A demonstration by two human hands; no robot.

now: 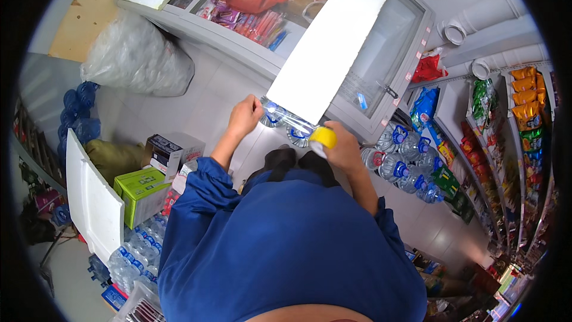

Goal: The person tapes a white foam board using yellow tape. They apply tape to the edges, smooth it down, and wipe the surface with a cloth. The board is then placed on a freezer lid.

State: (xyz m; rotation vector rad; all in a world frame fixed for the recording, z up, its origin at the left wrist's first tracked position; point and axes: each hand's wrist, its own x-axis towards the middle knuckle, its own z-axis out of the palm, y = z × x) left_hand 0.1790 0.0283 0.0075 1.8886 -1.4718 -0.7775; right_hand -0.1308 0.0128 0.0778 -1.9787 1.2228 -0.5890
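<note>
My right hand point(342, 145) is closed around a roll of clear packing tape point(322, 141) with a yellow side. A strip of clear tape point(290, 118) stretches from the roll to my left hand point(245, 115), whose fingers pinch its free end. The strip runs along the near end of a long white foam board point(333, 42), which lies across the glass-topped chest freezer point(241, 58). Whether the tape touches the board cannot be told. Below the strip, large clear water bottles with blue handles point(298, 136) stand on the floor by my feet.
Large water bottles point(395, 167) stand right of the freezer, before snack shelves point(451, 112). At left are a stuffed clear plastic bag point(138, 56), a green box point(142, 188), a dark carton point(167, 152), an upright white foam panel point(96, 201) and packs of bottled water point(138, 255).
</note>
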